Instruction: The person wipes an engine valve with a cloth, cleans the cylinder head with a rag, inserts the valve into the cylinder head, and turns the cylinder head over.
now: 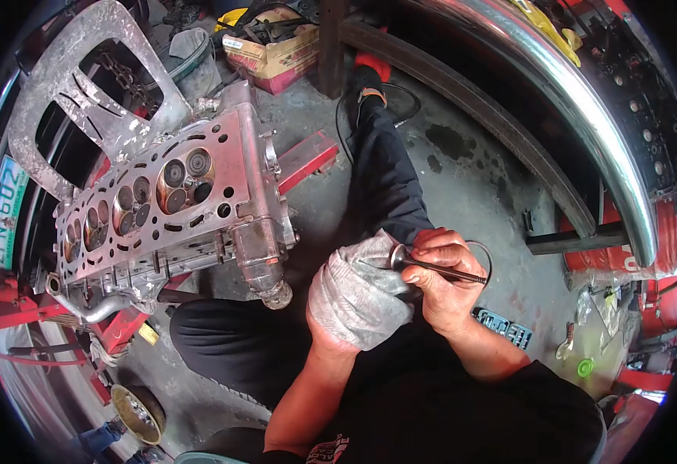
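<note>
My right hand (445,290) pinches an engine valve (454,273) by its stem. The valve's round head points left, close to the grey rag (358,290). That rag is wrapped over my left hand (332,340), hiding its fingers; the cloth is bunched in the grip. Whether the rag touches the valve head is hard to tell. To the left, a cylinder head (234,147) rests tilted on a red stand, its combustion chambers and valve faces turned up toward me.
A metal bracket-like frame (33,147) rises behind the cylinder head. A cardboard box (284,58) sits on the floor ahead. Right of me are a chrome bumper (625,166) and a blue tray of parts (505,329). A round pan (137,414) lies lower left.
</note>
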`<state>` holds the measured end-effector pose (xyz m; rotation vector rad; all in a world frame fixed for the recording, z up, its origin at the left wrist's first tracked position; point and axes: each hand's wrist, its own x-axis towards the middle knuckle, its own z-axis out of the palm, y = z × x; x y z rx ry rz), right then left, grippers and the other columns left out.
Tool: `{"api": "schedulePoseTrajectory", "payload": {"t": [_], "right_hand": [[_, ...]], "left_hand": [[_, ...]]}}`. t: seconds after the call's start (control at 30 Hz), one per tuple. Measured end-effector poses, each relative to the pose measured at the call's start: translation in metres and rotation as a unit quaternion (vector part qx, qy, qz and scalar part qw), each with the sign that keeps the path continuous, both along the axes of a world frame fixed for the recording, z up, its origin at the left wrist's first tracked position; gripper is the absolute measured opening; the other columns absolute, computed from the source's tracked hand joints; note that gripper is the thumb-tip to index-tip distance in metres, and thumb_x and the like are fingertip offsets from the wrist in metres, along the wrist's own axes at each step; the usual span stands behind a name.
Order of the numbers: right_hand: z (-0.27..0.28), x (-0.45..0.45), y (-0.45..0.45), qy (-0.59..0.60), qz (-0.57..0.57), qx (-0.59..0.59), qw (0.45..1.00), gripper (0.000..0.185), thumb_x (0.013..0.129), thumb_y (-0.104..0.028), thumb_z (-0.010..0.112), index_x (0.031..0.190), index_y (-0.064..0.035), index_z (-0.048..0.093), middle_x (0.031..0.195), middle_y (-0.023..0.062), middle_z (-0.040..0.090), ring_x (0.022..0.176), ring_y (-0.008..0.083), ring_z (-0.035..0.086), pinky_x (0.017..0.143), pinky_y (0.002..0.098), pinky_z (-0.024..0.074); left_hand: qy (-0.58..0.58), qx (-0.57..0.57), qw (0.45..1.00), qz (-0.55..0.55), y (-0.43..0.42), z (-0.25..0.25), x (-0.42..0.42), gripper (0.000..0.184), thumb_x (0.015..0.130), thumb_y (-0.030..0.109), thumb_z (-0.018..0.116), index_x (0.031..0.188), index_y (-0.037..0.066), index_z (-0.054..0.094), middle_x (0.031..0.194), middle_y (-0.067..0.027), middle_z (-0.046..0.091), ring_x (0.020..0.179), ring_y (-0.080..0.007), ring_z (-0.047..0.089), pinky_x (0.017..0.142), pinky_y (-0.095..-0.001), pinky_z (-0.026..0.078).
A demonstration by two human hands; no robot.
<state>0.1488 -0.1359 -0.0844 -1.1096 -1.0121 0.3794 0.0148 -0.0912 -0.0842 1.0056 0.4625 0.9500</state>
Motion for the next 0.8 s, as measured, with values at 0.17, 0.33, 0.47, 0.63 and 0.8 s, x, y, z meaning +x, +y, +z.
{"api": "schedulePoseTrajectory", "payload": {"t": [0.17, 0.33, 0.47, 0.63, 0.8], "right_hand": [[-0.005, 0.001, -0.002, -0.033, -0.018, 0.015, 0.999, 0.031, 0.062, -0.009, 0.089, 0.083, 0.0007, 0.067, 0.085, 0.0092, 0.067, 0.077, 0.0186, 0.063, 0.072, 0.03, 0.0492], [-0.006, 0.003, -0.003, -0.046, -0.016, 0.031, 0.998, 0.032, 0.064, -0.008, 0.088, 0.085, 0.0013, 0.067, 0.085, 0.0098, 0.066, 0.077, 0.0183, 0.063, 0.071, 0.0295, 0.0494], [-0.001, 0.002, -0.004, -0.02, -0.007, 0.024, 0.999, 0.028, 0.067, -0.006, 0.086, 0.086, 0.0016, 0.067, 0.086, 0.0112, 0.066, 0.077, 0.0175, 0.062, 0.071, 0.0282, 0.0499], [0.004, 0.002, 0.002, -0.003, -0.011, 0.026, 1.0, 0.026, 0.069, -0.006, 0.085, 0.086, 0.0009, 0.067, 0.086, 0.0108, 0.065, 0.079, 0.0178, 0.061, 0.071, 0.0292, 0.0494], [0.004, 0.009, 0.003, -0.126, -0.017, 0.052, 0.99, 0.027, 0.067, -0.007, 0.085, 0.086, 0.0, 0.068, 0.087, 0.0106, 0.064, 0.079, 0.0201, 0.061, 0.072, 0.0315, 0.0472]], "left_hand": [[0.156, 0.021, 0.986, 0.059, -0.002, 0.001, 0.003, 0.03, 0.087, 0.018, 0.063, 0.109, -0.003, 0.062, 0.102, -0.009, 0.07, 0.091, -0.0156, 0.066, 0.083, -0.0268, 0.051], [0.015, 0.029, 0.999, 0.003, 0.0, -0.005, 0.004, 0.031, 0.1, 0.018, 0.044, 0.12, -0.001, 0.058, 0.113, -0.0034, 0.067, 0.098, -0.0069, 0.062, 0.091, -0.019, 0.047], [0.1, 0.028, 0.995, -0.002, 0.001, -0.001, 0.0, 0.031, 0.099, 0.016, 0.045, 0.12, -0.002, 0.058, 0.114, -0.0061, 0.067, 0.098, -0.0095, 0.063, 0.09, -0.0217, 0.048], [0.01, 0.023, 0.999, -0.02, 0.002, -0.013, 0.002, 0.034, 0.099, 0.015, 0.043, 0.122, -0.006, 0.056, 0.116, -0.0112, 0.066, 0.103, -0.0158, 0.063, 0.094, -0.0269, 0.048], [-0.182, -0.133, 0.972, -0.069, 0.004, -0.02, 0.004, 0.035, 0.098, 0.015, 0.044, 0.124, -0.006, 0.054, 0.118, -0.0128, 0.064, 0.106, -0.0188, 0.062, 0.098, -0.0292, 0.047]]}}
